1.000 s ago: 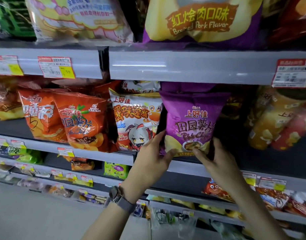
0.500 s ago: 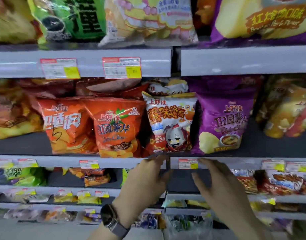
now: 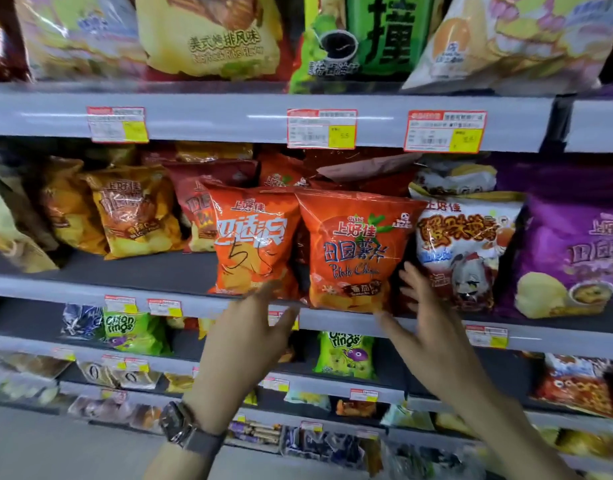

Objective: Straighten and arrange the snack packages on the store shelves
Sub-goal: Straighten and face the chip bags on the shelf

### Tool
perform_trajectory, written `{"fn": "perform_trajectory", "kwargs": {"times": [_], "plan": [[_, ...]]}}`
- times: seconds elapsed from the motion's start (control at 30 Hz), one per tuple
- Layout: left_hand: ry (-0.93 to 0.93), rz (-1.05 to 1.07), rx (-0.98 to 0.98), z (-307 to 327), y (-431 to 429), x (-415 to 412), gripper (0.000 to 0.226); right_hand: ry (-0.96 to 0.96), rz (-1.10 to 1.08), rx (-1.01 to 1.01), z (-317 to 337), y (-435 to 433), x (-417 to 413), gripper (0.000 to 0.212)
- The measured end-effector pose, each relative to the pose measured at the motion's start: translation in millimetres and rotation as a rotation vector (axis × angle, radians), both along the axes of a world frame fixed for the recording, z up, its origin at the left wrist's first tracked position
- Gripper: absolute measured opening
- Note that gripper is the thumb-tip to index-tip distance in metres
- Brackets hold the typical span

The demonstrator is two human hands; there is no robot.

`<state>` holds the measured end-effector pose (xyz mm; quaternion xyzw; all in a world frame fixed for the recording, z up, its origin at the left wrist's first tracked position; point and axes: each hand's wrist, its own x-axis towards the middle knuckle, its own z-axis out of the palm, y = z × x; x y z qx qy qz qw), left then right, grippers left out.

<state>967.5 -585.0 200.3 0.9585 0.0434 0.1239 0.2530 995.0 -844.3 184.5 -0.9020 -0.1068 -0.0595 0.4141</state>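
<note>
A watch [image 3: 180, 427] sits on the left wrist. The left hand [image 3: 253, 337] and right hand [image 3: 426, 327] are both spread and hold nothing, flanking the bottom of the orange potato chips bag [image 3: 353, 251]; any contact is too blurred to tell. That bag stands upright at the front edge of the shelf [image 3: 90, 289], between another orange bag [image 3: 253, 240] and a white bag [image 3: 460, 244]
</note>
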Motion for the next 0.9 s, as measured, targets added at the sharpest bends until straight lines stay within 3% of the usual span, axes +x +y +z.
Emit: {"fn": "perform_trajectory", "kwargs": {"times": [0.17,0.3,0.4,0.47,0.57,0.7,0.9], "plan": [[-0.209,0.115,-0.404,1.3,53.1,38.3,0.096,0.107,0.006,0.204,-0.7,26.5,18.1,0.101],[-0.130,0.110,-0.589,-14.7,82.8,81.0,0.137,0.103,-0.038,0.295,-8.1,38.3,36.2,0.108],[-0.017,0.002,-0.804,-24.5,91.9,101.0,0.128,0.105,-0.053,0.334,-10.0,45.5,41.4,0.111],[-0.011,0.001,-0.816,-27.6,97.6,106.9,0.118,0.093,-0.060,0.331,-10.7,50.3,41.9,0.113],[-0.122,0.095,-0.802,-23.4,101.4,97.9,0.113,0.030,-0.098,0.365,-12.7,54.2,41.7,0.111],[-0.261,0.152,-0.883,-15.1,114.1,67.1,0.078,-0.029,-0.111,0.389,-20.2,64.1,42.6,0.104],[-0.283,0.189,-0.923,-17.3,139.6,23.8,0.083,0.001,-0.054,0.413,-28.9,106.3,58.8,0.084]]}}
